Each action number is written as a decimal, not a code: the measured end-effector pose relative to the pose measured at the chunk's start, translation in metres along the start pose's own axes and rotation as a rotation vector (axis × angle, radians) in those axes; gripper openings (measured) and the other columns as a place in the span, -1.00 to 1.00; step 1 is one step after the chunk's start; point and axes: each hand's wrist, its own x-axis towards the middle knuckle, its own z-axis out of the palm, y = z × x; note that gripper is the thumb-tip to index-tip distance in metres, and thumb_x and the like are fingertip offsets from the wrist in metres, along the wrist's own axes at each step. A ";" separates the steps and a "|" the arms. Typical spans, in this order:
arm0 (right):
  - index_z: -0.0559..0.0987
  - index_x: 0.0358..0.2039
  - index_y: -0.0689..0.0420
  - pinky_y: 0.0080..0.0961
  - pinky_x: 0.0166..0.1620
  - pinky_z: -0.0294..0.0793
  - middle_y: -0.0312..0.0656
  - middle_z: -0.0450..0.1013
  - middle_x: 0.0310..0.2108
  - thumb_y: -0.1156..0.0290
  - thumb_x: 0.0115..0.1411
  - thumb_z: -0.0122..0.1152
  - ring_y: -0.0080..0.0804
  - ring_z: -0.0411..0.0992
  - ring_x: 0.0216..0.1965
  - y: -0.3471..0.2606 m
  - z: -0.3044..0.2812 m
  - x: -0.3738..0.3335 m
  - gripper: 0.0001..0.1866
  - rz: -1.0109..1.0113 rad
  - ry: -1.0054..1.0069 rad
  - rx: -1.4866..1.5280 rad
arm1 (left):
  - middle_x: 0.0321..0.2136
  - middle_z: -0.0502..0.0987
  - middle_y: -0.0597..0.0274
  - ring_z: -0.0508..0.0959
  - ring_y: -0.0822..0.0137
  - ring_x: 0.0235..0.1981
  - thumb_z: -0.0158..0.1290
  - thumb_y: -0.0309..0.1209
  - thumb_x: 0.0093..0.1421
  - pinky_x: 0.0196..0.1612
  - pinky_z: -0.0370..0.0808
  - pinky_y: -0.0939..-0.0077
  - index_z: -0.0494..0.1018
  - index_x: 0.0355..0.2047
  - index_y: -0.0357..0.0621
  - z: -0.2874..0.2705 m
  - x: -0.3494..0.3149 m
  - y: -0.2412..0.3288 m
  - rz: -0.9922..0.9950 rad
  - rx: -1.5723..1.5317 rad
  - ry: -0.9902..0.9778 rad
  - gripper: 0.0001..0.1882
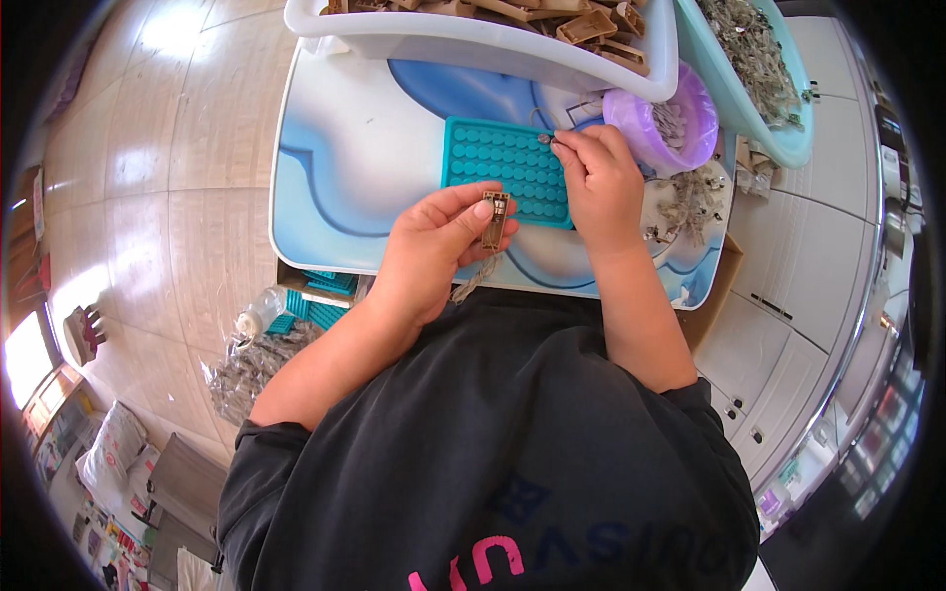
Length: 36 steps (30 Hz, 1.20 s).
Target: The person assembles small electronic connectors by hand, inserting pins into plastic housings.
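Small parts over the teal tray

Our left hand (439,241) pinches a tan slotted piece (495,219) at the teal dimpled tray's (493,163) near edge; our right hand (596,177) pinches a tiny metal part (545,140) over the tray.

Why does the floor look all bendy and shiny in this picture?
In the head view the fisheye lens curves straight lines, so the floor tiles and the table edge bow toward the dark round rim. Window light makes white glare patches on the tiles at the top left. The middle stays sharp: the left hand with its small tan part, and the right hand over the teal tray.
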 end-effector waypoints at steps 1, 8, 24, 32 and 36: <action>0.56 -0.45 0.13 -0.41 -0.43 0.39 -0.24 0.40 -0.49 0.43 -0.02 0.25 -0.24 0.40 -0.49 -0.001 0.000 0.000 -0.90 0.000 -0.001 0.001 | -0.19 0.51 0.08 0.55 0.30 -0.23 -0.08 -0.41 0.26 -0.14 0.51 0.42 0.35 -0.03 -0.29 -0.001 0.000 0.000 0.000 0.000 0.002 -0.69; 0.49 -0.52 0.16 -0.44 -0.47 0.38 -0.20 0.39 -0.52 0.55 -0.11 0.29 -0.26 0.39 -0.51 -0.037 -0.014 -0.011 -0.87 -0.041 -0.036 0.327 | -0.22 0.50 0.10 0.54 0.35 -0.26 -0.09 -0.46 0.25 -0.14 0.51 0.47 0.32 -0.04 -0.38 0.000 0.001 0.001 -0.006 -0.045 -0.011 -0.69; 0.46 -0.51 0.19 -0.40 -0.43 0.40 -0.18 0.40 -0.51 0.52 -0.03 0.23 -0.22 0.39 -0.48 -0.053 -0.006 -0.024 -0.89 0.007 -0.167 0.476 | -0.27 0.51 0.19 0.53 0.40 -0.27 -0.09 -0.41 0.26 -0.14 0.49 0.47 0.35 -0.05 -0.34 0.003 -0.003 -0.005 0.047 -0.013 0.010 -0.70; 0.51 -0.45 0.19 -0.44 -0.41 0.38 -0.14 0.41 -0.50 0.50 0.05 0.17 -0.22 0.40 -0.46 -0.053 -0.021 -0.008 -0.94 -0.077 -0.233 0.589 | -0.28 0.50 0.11 0.53 0.32 -0.30 -0.06 -0.42 0.25 -0.15 0.50 0.42 0.34 -0.10 -0.35 0.001 -0.005 0.005 0.041 -0.079 0.011 -0.72; 0.51 -0.40 0.20 -0.43 -0.38 0.39 -0.15 0.43 -0.45 0.42 -0.01 0.26 -0.23 0.41 -0.45 -0.051 -0.048 0.037 -0.83 -0.147 0.058 0.275 | -0.33 0.52 0.14 0.56 0.33 -0.33 -0.09 -0.38 0.26 -0.18 0.52 0.43 0.39 -0.15 -0.26 -0.005 -0.006 0.005 0.039 -0.057 0.018 -0.77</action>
